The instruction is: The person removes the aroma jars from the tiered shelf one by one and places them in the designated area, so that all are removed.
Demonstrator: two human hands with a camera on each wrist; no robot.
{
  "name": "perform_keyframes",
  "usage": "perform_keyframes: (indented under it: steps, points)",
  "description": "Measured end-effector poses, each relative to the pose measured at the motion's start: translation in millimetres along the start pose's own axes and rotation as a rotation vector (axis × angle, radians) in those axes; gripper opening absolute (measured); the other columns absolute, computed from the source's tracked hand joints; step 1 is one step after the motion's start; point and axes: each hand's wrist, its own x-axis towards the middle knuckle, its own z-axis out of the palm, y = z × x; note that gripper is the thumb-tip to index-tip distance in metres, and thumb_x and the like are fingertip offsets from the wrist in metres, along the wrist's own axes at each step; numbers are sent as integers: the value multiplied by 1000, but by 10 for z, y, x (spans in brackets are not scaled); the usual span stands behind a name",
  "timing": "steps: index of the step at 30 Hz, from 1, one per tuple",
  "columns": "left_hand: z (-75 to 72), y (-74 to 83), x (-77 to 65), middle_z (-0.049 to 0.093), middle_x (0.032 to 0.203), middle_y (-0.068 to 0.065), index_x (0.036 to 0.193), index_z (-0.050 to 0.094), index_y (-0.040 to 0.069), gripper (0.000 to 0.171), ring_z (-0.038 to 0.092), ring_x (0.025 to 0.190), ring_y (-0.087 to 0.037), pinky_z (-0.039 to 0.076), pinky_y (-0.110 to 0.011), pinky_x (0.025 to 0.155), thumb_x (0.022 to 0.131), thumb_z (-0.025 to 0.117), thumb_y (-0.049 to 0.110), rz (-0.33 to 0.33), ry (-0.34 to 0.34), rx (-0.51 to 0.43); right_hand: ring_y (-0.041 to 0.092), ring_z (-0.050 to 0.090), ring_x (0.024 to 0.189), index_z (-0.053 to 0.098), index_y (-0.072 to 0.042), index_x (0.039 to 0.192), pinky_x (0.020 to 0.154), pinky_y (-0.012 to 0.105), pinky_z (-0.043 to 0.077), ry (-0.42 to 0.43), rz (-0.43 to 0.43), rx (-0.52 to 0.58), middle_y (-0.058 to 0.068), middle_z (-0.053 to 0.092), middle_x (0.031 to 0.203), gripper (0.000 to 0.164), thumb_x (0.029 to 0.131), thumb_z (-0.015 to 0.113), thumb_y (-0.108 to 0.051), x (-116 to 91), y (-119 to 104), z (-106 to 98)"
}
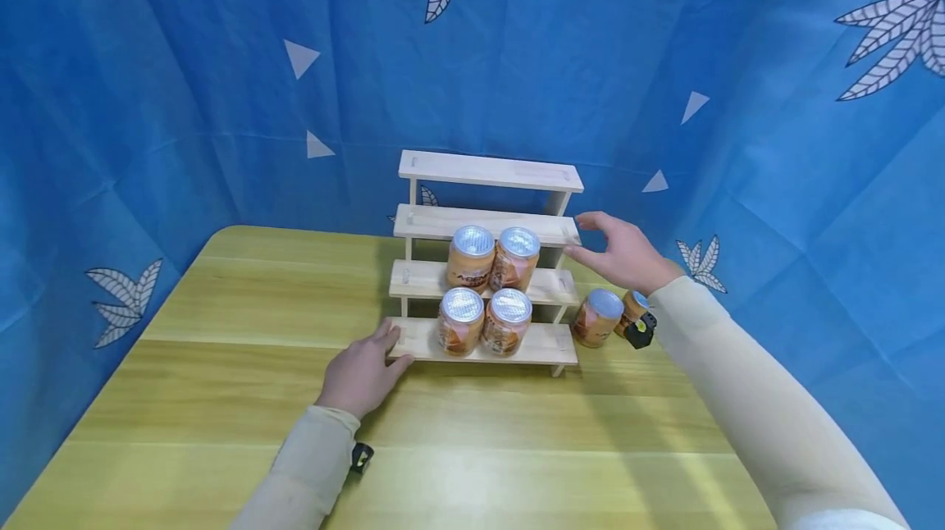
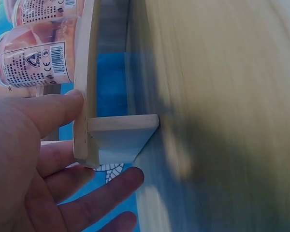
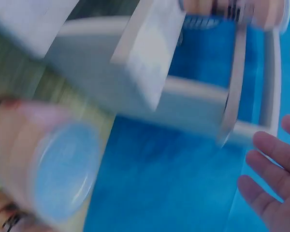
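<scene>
A pale wooden stepped shelf stand (image 1: 483, 222) has several levels. My left hand (image 1: 362, 372) holds the left end of its lowest board (image 2: 86, 87), thumb at the front edge and index finger round the end, the other fingers spread. Two silver-lidded jars (image 1: 461, 322) with orange-brown labels stand side by side on that board, and two more jars (image 1: 514, 259) stand on the board above. Beside the right end of the second board from the top, my right hand (image 1: 627, 251) has thumb and fingers apart, with nothing between them.
Right of the stand, two more jars (image 1: 598, 318) are on the yellow wood-grain table (image 1: 472, 448), partly under my right forearm. A blue leaf-patterned cloth (image 1: 561, 46) hangs behind the table and at both sides. The top board (image 1: 490, 171) bears no jars.
</scene>
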Motion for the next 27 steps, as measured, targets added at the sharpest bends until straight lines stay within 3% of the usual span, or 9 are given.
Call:
perform_keyframes:
  steps: [7, 12, 19, 27]
  points:
    - [-4, 1, 6, 43, 155, -16, 144, 55, 7, 61, 61, 118, -46, 59, -54, 79, 98, 64, 45, 5, -2, 17, 34, 47, 136, 45, -12, 150, 110, 59, 39, -24, -120, 33, 12, 49, 150, 81, 89, 68, -60, 132, -255, 159]
    - [-1, 0, 1, 43, 155, -16, 144, 56, 7, 60, 61, 118, -46, 59, -53, 78, 97, 65, 44, -5, -3, 12, 31, 50, 133, 47, -11, 149, 116, 61, 28, -32, -160, 48, 11, 56, 143, 84, 85, 73, -60, 195, -341, 265]
    - [-18, 35, -17, 44, 154, -15, 142, 58, 7, 59, 60, 119, -46, 59, -55, 80, 97, 66, 44, -7, 8, 0, 28, 54, 131, 47, -8, 148, 113, 57, 36, -55, -217, 83, 8, 59, 140, 85, 84, 76, -56, 241, -362, 367]
    - [0, 37, -29, 45, 153, -16, 143, 57, 7, 60, 59, 121, -47, 57, -57, 86, 97, 66, 44, -11, 10, 5, 30, 55, 125, 51, -5, 144, 110, 55, 37, -46, -270, 27, 9, 60, 134, 84, 80, 82, -52, 298, -423, 430]
